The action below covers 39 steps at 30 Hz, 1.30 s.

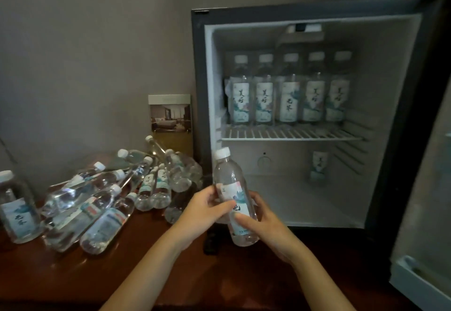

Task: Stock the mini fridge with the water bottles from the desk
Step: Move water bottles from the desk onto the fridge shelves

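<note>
Water bottle [229,176] in play, held with both hands just in front of the open mini fridge [402,91], near its lower compartment. White cap up, top leaning a little to the left. The left hand [205,209] wraps the label from the left side, fingers curled round it. The right hand [266,227] grips lower down from the right, thumb across the front and fingers behind. Both hands are closed firmly on this one bottle.

Inside the fridge, a row of five bottles [288,98] stands upright at the back of the wire shelf [292,135], labels facing out. In the lower compartment a single label shows at the far right; I cannot tell whether that is a bottle or a reflection. The fridge door [424,201] hangs open on the right.

Over on the left, a pile of bottles [102,198] lies on its side on the wooden desk [61,276], caps mostly pointing away and to the right. One upright bottle [15,208] stands at the far left edge. A photo card [170,115] leans against the wall between the pile and the fridge.
</note>
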Each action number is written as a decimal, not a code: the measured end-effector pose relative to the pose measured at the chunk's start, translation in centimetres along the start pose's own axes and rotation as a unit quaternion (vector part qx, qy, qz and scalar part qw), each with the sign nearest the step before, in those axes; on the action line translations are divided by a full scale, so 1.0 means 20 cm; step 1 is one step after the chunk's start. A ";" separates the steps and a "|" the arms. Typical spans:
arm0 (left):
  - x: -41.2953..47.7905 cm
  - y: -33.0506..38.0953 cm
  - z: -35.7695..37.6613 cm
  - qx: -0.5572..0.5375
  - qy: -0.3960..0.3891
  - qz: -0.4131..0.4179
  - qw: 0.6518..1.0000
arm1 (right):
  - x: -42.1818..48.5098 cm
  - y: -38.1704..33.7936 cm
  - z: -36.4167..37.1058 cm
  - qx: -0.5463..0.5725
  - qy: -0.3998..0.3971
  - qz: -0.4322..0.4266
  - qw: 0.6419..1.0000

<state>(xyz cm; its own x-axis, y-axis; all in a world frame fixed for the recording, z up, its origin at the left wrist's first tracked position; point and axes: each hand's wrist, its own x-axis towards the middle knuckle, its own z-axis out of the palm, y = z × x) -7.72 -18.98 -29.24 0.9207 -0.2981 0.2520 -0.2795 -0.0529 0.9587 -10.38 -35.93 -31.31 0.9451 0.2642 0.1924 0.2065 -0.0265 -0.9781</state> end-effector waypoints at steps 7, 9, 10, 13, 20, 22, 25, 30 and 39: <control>0.23 -0.03 0.33 0.053 -0.028 -0.012 0.998 | -0.08 0.05 -0.27 -0.020 0.094 -0.003 0.995; 0.30 -0.02 0.40 0.058 -0.043 -0.010 0.997 | -0.07 0.06 -0.33 -0.026 0.123 -0.013 0.992; 0.34 -0.02 0.43 0.061 -0.045 -0.005 0.997 | -0.07 0.06 -0.35 -0.028 0.133 -0.019 0.991; 0.43 -0.02 0.51 0.071 -0.055 0.010 0.996 | -0.02 0.08 -0.43 -0.047 0.162 -0.032 0.985; 0.61 -0.09 0.62 0.049 -0.103 0.036 0.993 | 0.10 0.16 -0.54 -0.056 0.236 -0.055 0.969; 0.67 -0.12 0.65 0.041 -0.097 0.040 0.994 | 0.16 0.18 -0.58 -0.067 0.260 -0.045 0.962; 0.78 -0.15 0.69 0.023 -0.080 0.044 0.996 | 0.27 0.20 -0.66 -0.092 0.301 -0.014 0.949; 0.95 -0.20 0.73 0.005 -0.083 0.037 0.996 | 0.41 0.25 -0.72 -0.085 0.383 -0.007 0.920; 1.11 -0.26 0.79 0.039 -0.050 0.041 0.997 | 0.53 0.27 -0.79 -0.139 0.487 0.011 0.862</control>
<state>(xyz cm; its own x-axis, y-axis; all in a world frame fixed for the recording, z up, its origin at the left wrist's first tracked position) 9.95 -40.44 -30.77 0.8629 -0.3986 0.3106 -0.3767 -0.0976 0.9212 4.78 -48.49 -33.38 0.6864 -0.6701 0.2825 0.1106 -0.2878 -0.9513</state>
